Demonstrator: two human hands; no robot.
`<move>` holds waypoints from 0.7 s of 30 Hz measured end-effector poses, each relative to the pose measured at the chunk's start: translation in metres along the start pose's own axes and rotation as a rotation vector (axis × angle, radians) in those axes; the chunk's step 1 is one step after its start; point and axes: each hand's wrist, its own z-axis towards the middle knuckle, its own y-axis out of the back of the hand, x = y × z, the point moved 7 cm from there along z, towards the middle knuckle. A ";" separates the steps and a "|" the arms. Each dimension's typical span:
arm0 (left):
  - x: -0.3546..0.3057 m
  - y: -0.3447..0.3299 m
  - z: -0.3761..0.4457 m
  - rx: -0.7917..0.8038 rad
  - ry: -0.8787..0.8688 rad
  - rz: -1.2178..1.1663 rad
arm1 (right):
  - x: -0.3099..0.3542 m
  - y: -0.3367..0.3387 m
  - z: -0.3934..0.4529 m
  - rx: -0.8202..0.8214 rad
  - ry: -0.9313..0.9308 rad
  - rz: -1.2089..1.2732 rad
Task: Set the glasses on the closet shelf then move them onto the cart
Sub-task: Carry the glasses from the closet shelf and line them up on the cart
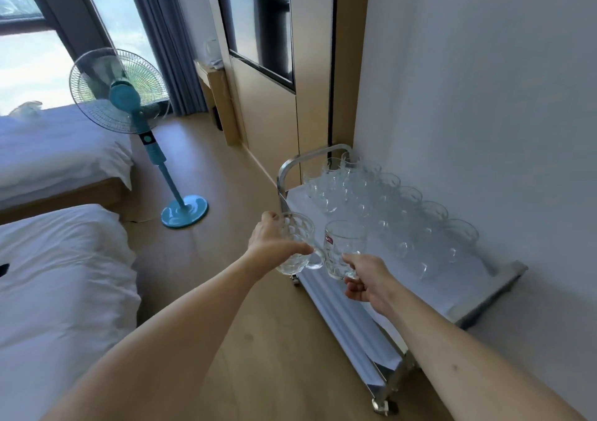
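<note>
Your left hand (270,246) grips one glass mug (296,243); your right hand (368,283) grips another mug (343,247), both above the cart (491,294).

I see a steel wheeled cart (284,175) against the wall, rows of clear handled glass mugs (400,214) standing on its white-lined top shelf.

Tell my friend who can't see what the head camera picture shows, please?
A person's left hand and right hand each hold a glass mug over a metal cart already lined with glasses. A blue fan stands nearby.
</note>
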 end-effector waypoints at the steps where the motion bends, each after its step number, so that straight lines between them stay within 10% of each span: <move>1: -0.001 -0.006 0.012 0.020 -0.001 0.014 | 0.001 0.001 0.012 -0.010 -0.013 0.011; 21: -0.008 -0.083 0.168 0.315 -0.124 0.176 | 0.000 0.010 0.112 -0.225 -0.139 0.162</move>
